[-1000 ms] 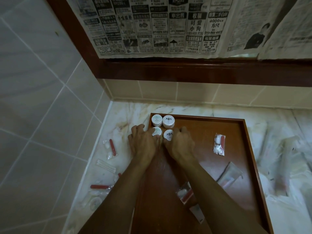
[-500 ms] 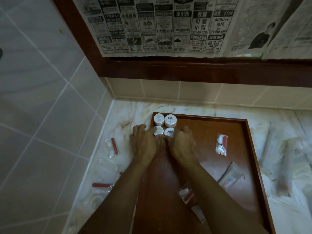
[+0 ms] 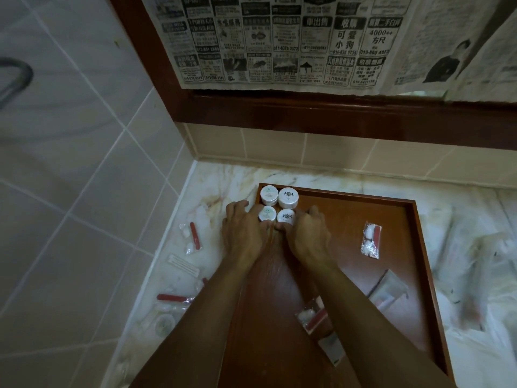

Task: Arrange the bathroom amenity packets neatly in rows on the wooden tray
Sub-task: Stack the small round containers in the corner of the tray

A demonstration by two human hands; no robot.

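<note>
My left hand [image 3: 244,229] curls round the near-left jar [image 3: 267,213], fingers bent against its outer side, some of them over the tray's left rim. My right hand [image 3: 306,233] does the same on the near-right jar [image 3: 286,217], fingers hooked round its right side. My thumbs meet just below the two jars. These two sit touching each other, and just behind them stand the far-left jar [image 3: 268,195] and far-right jar [image 3: 288,197], making a tight block of four in the far left corner of the wooden tray [image 3: 414,247]. A clear packet [image 3: 371,243] lies apart on the tray's right side; two more packets [image 3: 389,288] lie nearer me. Loose packets [image 3: 191,238] are scattered on the marble counter [image 3: 223,180] left of the tray.
</note>
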